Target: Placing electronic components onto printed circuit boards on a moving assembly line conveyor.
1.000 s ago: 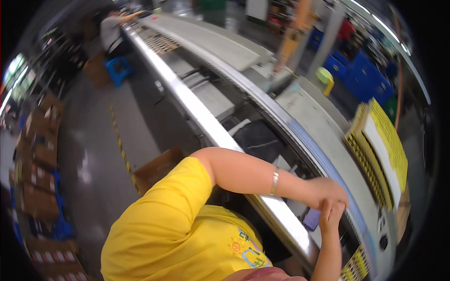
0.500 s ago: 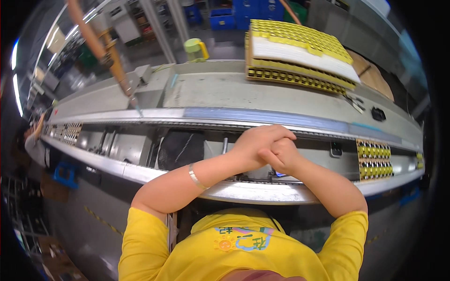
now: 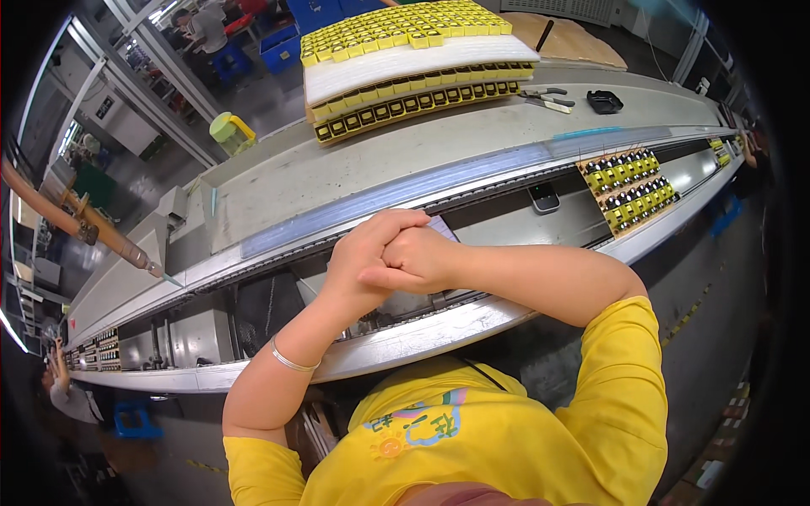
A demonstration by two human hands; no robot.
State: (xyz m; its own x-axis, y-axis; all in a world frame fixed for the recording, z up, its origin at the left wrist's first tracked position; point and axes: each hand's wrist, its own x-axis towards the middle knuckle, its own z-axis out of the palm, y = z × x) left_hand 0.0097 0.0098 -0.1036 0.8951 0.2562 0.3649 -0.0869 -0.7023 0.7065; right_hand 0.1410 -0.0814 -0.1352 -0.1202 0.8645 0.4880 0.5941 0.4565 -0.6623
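Observation:
Over the middle of the conveyor line, my two hands are clasped together, and no tool or part shows in them. My left hand (image 3: 364,249), with a silver bangle (image 3: 292,357) on its forearm, is wrapped around my right. My right hand (image 3: 415,255) is curled in against the left; some of its fingers are hidden. To the right of them, a circuit board panel (image 3: 626,192) with yellow and black components rests across the conveyor rails (image 3: 472,325). A dark handheld device (image 3: 544,198) lies between the rails, nearer to my hands.
Beyond the line, stacked trays of yellow components (image 3: 413,72) stand on the bench (image 3: 337,164), beside pliers (image 3: 547,99) and a small black tray (image 3: 604,102). A hanging tool (image 3: 126,249) is at left. Another person (image 3: 63,392) works at the line's far left end, near more boards (image 3: 94,350).
My view has turned to the right, so the stacked trays and the component panel appear farther left. My hands stay clasped over the line.

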